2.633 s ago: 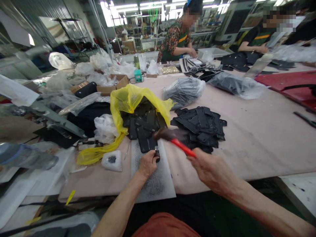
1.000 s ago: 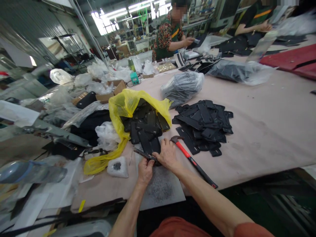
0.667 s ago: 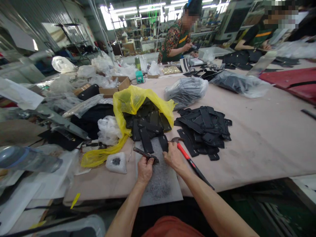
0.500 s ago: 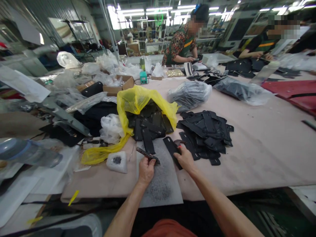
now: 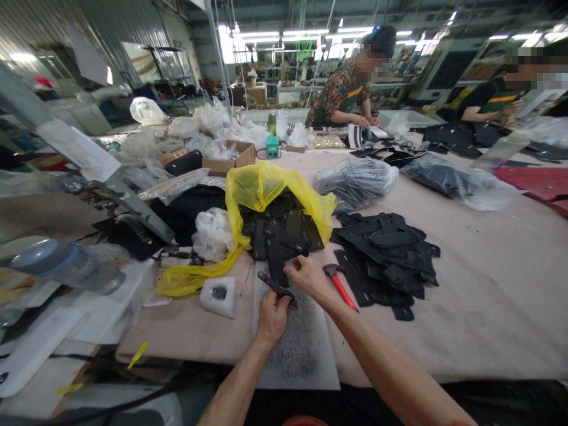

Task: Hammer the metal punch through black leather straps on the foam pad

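Observation:
My left hand (image 5: 271,313) is closed around a dark metal punch tool (image 5: 275,287) over a grey pitted cutting pad (image 5: 296,340). My right hand (image 5: 305,278) reaches to the near edge of the black leather strips (image 5: 279,236) spilling from a yellow plastic bag (image 5: 260,188), fingers curled on one strip. A red-handled hammer (image 5: 339,285) lies on the table just right of that hand. A loose heap of black strips (image 5: 388,254) sits further right.
A white foam block (image 5: 218,296) lies left of the pad. Clear bags, a cardboard box (image 5: 228,163) and dark goods crowd the left side. A bagged bundle (image 5: 357,180) sits behind. Two other people work at the far end.
The hammer was swung earlier and now lies on the table. My right hand placed a strip toward the right heap, then moved back to the strips at the yellow bag. The left hand kept the punch.

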